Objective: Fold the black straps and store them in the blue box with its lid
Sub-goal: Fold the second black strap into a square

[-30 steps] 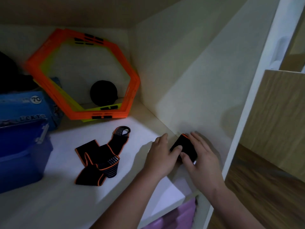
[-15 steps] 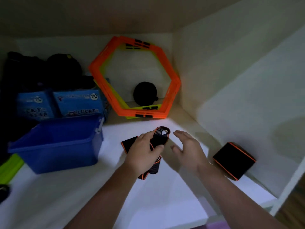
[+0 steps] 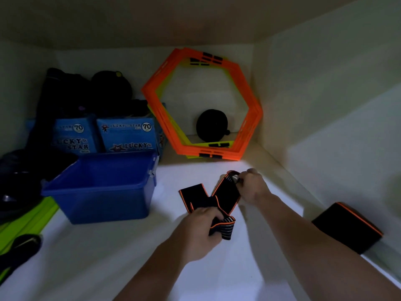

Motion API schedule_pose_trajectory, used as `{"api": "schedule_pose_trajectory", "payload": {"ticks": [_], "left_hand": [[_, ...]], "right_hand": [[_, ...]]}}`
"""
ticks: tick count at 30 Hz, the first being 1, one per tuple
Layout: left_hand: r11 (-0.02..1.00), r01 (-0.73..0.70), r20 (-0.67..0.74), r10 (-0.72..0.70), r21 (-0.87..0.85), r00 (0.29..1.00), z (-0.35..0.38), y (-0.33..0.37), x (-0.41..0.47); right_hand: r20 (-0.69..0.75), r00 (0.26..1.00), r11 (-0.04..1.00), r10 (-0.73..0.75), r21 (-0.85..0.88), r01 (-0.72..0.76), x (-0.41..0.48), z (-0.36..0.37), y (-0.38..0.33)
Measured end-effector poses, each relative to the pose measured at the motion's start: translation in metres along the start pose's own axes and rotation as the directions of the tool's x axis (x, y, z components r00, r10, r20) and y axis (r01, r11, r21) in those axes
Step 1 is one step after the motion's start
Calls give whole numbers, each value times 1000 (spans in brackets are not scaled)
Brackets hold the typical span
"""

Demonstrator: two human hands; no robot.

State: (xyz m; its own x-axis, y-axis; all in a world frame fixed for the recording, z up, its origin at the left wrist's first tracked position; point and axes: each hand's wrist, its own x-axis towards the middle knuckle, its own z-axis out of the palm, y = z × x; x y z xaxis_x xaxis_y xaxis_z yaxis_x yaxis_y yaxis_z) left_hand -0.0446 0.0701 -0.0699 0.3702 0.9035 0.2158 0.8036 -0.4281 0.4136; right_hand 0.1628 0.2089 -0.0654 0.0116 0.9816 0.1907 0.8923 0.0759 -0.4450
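A black strap with orange trim (image 3: 225, 195) lies crumpled on the white shelf. My left hand (image 3: 200, 227) grips its striped near end, and my right hand (image 3: 251, 187) pinches its looped far end. A second strap, folded into a flat square (image 3: 347, 228), rests by the right wall, apart from both hands. The open blue box (image 3: 104, 187) stands to the left of the strap with no lid on it. I see no lid.
Orange and yellow hexagon rings (image 3: 201, 105) lean on the back wall with a black round object (image 3: 211, 124) behind them. Blue Lucky Star cartons (image 3: 125, 135) and dark bags (image 3: 65, 94) fill the back left. Green items (image 3: 23, 222) lie at the left edge.
Both hands left the folded strap by the right wall and moved to the loose strap. The left hand slid to its near end, and the right hand closed on its loop.
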Motion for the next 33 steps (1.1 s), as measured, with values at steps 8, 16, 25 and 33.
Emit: {"api": "schedule_pose_trajectory", "payload": {"ticks": [8,16,25,33], "left_hand": [[994,-87,-206,71,-72,976,0,-6,3],[783,-85,-322,-152,-617,934,-35,25,25],[791,-219,-494,-118,-571,862,-94,57,60],[971,-201,-585,90,-129,806,-146,77,79]], "right_hand": [[-81,997,1000,-5,22,7,7,2,1],[-368,927,948,-69,266,176,-9,-38,-13],[-470,880,829,-70,463,313,-27,-99,-26],[-561,813,815,-158,390,428,-72,-162,-45]]}}
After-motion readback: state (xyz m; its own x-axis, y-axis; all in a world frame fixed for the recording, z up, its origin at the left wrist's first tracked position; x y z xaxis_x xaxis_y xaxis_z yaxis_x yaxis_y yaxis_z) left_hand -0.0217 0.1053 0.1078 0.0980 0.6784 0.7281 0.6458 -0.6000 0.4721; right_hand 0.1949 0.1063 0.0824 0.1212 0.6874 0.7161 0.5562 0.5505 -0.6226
